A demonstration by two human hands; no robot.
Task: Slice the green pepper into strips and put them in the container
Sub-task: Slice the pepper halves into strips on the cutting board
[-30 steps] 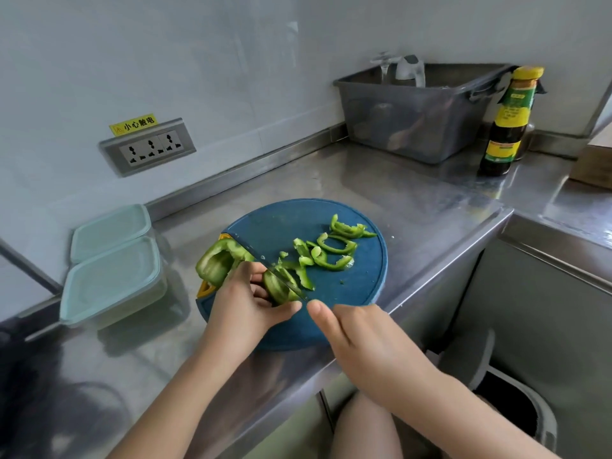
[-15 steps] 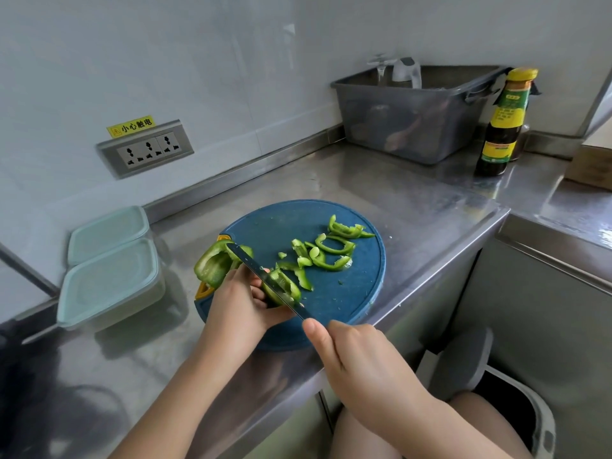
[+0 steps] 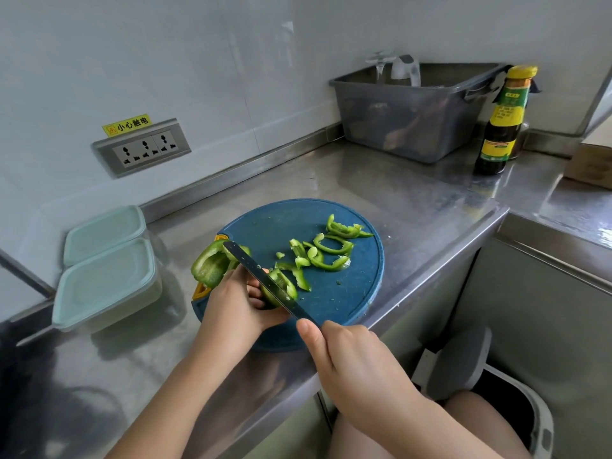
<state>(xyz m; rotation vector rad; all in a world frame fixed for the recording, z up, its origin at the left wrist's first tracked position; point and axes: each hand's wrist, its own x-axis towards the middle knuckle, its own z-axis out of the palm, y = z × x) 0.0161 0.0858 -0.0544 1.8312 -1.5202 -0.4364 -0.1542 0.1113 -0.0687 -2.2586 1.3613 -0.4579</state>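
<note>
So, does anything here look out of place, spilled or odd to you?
Nothing is spilled or damaged. One small thing: the round cutting board hangs slightly over the counter's front edge near the hands. Also, both containers at the left have their lids on, and the cut pepper strips lie scattered on the board.

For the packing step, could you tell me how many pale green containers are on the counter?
2: the nearer container sits left of the cutting board; the farther container lies directly behind it, near the wall.
</note>
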